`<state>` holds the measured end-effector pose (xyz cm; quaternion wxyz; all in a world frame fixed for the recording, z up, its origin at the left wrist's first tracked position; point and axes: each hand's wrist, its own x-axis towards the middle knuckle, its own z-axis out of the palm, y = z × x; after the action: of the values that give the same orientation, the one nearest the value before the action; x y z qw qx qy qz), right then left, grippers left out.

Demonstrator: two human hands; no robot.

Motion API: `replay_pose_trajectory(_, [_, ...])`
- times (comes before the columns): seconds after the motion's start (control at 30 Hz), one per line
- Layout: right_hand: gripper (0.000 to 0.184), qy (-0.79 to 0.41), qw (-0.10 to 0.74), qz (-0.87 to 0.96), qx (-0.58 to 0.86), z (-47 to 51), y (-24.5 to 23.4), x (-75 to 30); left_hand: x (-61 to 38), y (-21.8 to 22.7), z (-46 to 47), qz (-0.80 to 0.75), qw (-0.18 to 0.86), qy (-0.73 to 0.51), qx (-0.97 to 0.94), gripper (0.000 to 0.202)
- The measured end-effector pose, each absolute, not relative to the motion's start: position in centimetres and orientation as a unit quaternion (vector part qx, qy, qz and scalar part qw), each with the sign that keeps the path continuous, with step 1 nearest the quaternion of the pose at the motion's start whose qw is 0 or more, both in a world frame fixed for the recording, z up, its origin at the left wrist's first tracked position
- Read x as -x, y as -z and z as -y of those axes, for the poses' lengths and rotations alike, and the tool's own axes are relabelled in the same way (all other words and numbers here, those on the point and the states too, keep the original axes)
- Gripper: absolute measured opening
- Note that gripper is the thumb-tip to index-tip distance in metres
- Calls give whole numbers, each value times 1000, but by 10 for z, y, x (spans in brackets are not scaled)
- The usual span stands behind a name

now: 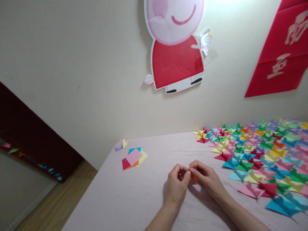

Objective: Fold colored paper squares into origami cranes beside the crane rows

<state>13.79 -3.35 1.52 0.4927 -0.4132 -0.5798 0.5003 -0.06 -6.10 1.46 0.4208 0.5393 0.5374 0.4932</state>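
Note:
Between my two hands is a small folded piece of orange paper, mostly covered by my fingers. My left hand is closed, its thumb and forefinger pinched together at the paper's left tip. On the other side my right hand grips the paper, thumb in front and fingers behind. Both hands are just above the pale pink cloth. Away to the left lies a fanned stack of square paper sheets, pink on top, with blue, yellow, orange and red showing beneath.
Rows of colourful folded paper cranes cover the table's right side. A yellow and purple folded paper piece sits at the far left corner. Behind the table rises a wall with a pig cutout and a red banner.

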Motion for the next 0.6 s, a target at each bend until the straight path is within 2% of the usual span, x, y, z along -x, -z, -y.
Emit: replay_pose_trajectory(0.6, [39,-484,487,592,421,32,-11,-138,1,-11,61,-551,402,-486,-546,12])
